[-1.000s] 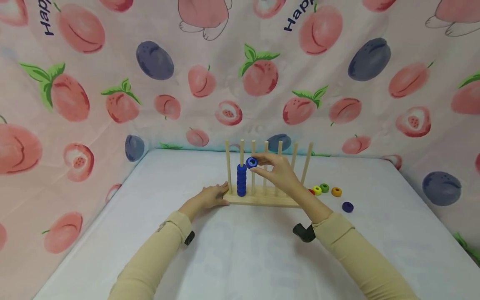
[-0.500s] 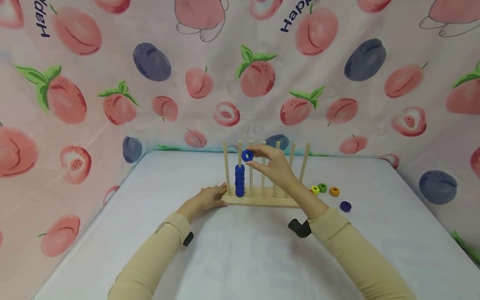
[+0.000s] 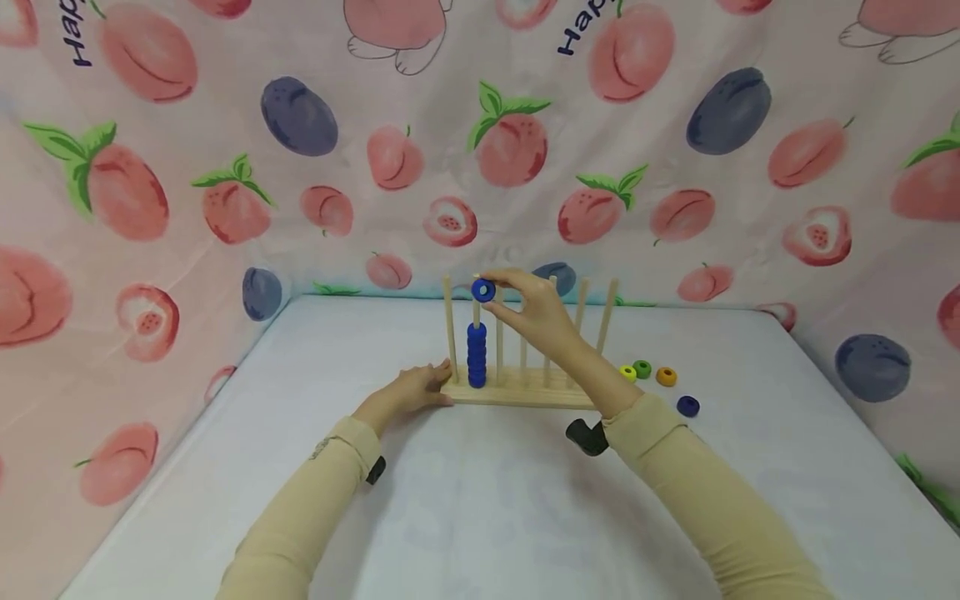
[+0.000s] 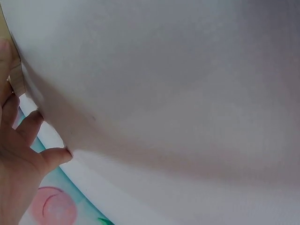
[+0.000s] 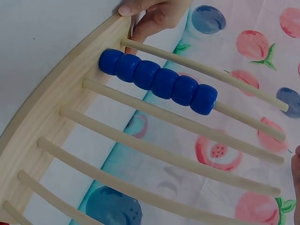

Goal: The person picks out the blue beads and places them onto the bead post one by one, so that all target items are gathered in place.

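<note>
A wooden peg rack (image 3: 517, 397) with a row of upright pegs stands on the white table. Several blue beads (image 3: 477, 357) are stacked on its second peg from the left, seen closely as blue beads (image 5: 146, 75) in the right wrist view. My left hand (image 3: 408, 390) grips the left end of the base, thumb at the front. Near the top of the second peg, my right hand (image 3: 542, 312) pinches another blue bead (image 3: 476, 290) between thumb and fingers, its hole facing the head camera. Whether the peg has entered that bead cannot be told.
Right of the rack lie a yellow bead (image 3: 627, 372), a green bead (image 3: 642, 368), an orange bead (image 3: 667, 377) and a dark blue bead (image 3: 687, 406). Behind the table hangs a fruit-printed cloth (image 3: 450, 150). The other pegs (image 5: 168, 164) carry no beads where visible.
My right hand has raised the blue bead and moved it left, from beside the second peg to near its top. My left hand keeps its place on the base.
</note>
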`<state>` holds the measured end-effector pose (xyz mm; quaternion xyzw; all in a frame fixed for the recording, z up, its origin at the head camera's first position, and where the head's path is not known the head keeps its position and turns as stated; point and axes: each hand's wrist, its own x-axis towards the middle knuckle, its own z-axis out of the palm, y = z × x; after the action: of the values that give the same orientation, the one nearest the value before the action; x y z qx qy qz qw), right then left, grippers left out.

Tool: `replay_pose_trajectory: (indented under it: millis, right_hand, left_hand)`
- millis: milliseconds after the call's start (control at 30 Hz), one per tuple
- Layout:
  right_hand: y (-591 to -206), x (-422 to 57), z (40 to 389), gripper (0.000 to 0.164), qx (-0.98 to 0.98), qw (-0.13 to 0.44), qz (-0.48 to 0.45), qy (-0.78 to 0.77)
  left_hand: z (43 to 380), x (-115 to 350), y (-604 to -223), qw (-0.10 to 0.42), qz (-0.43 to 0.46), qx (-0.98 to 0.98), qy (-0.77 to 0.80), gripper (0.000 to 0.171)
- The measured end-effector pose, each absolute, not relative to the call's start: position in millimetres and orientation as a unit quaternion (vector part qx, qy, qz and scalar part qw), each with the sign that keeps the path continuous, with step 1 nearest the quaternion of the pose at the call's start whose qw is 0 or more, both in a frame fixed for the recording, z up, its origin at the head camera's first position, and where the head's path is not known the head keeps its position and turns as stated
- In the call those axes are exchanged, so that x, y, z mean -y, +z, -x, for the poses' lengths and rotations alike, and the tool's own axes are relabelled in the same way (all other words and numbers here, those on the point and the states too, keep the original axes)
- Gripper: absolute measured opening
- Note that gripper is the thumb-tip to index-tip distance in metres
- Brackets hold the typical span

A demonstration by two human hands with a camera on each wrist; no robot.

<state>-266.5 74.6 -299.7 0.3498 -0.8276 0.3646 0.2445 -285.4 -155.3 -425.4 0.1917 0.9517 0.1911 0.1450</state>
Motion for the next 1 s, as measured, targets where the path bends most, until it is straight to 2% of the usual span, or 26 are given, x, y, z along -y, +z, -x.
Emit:
replay_pose_trajectory:
  millis: [233, 567, 1000]
  right_hand:
    - [-293.6, -64.3, 274.2, 0.038, 0.828, 0.262, -0.351, 0.350]
    - [-285.3, -58.5, 284.4, 0.038, 0.833, 0.250, -0.340, 0.358]
    - [-283.6, -59.6, 300.2, 0.039, 0.850, 0.186, -0.326, 0.371]
  left_hand:
    - [284.7, 158.5, -429.4, 0.139, -0.197, -0.949, 0.201, 0.067]
    - [287.4, 158.6, -427.6, 0.135, -0.206, -0.952, 0.180, 0.068]
    - [288.6, 159.5, -428.1, 0.132, -0.214, -0.951, 0.182, 0.066]
